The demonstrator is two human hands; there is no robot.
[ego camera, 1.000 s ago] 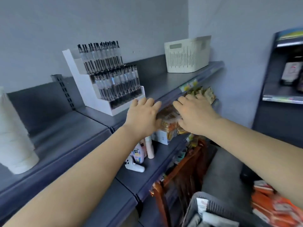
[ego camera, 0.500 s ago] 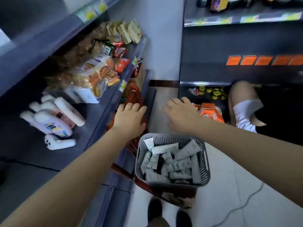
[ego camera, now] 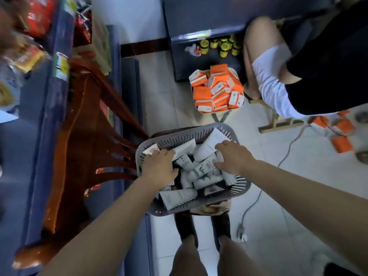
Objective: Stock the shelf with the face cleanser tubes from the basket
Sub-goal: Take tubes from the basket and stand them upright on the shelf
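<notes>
A grey slotted basket (ego camera: 240,187) stands in front of my legs, full of several white face cleanser tubes (ego camera: 179,197). Both my hands are down inside it. My left hand (ego camera: 160,166) lies palm down on the tubes at the basket's left side, fingers spread over them. My right hand (ego camera: 232,157) rests on the tubes at the upper right, fingers curled down among them. Whether either hand has closed on a tube cannot be told. The blue-grey shelf (ego camera: 49,96) runs along the left edge of the view.
A brown chair (ego camera: 85,124) leans between the shelf and the basket. A cream basket of orange boxes (ego camera: 217,90) sits on the tiled floor ahead. Another person (ego camera: 282,76) sits at upper right on a wooden stool. A grey cable and plug (ego camera: 242,234) lie right of my feet.
My view tilted down from the upper shelves to the basket. Both hands dropped from the shelf edge into the basket and now touch the tubes.
</notes>
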